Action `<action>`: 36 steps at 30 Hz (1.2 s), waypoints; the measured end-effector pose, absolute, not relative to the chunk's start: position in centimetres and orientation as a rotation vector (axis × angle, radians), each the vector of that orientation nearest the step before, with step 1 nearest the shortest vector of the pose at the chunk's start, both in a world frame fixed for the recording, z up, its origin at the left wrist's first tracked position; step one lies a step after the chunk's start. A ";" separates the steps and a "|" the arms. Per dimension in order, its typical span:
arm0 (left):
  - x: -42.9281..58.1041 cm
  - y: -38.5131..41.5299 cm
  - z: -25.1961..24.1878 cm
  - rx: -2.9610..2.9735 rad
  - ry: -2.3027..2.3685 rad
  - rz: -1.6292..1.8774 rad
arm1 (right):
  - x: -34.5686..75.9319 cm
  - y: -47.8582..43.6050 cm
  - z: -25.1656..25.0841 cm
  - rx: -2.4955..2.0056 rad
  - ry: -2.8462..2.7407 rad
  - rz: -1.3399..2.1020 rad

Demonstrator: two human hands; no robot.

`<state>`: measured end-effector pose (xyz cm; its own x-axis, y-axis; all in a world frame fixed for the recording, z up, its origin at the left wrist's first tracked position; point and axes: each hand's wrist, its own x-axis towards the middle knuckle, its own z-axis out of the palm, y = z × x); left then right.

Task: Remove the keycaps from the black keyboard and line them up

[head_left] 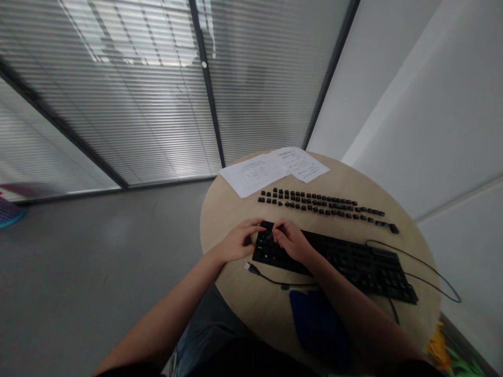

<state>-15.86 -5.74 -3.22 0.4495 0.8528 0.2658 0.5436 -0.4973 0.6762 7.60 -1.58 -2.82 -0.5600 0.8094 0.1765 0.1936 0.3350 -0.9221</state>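
Apparently lettered keyboard (346,254), though blurred

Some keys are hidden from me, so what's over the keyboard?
The right hand is over the left part of the keyboard, its forearm crossing the near edge; the left hand is at the left end. Keys beneath the right hand and forearm are covered.

Grey floor (118,262), round pale-wood tabletop (228,209). Beyond its far edge, dark-framed horizontal blinds (149,115), brightly lit high up; beyond its right edge, a white wall (444,115).
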 end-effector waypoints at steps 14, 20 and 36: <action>-15.6 -5.9 -3.3 2.228 1.188 0.798 | 7.0 -2.2 -1.4 -0.815 -2.321 0.933; -15.4 -6.0 -3.0 2.203 1.202 0.806 | 6.7 -2.5 -1.3 -0.778 -2.436 0.818; -15.0 -6.7 -3.7 2.174 1.224 0.863 | 7.1 -2.5 -4.2 -0.751 -2.261 0.781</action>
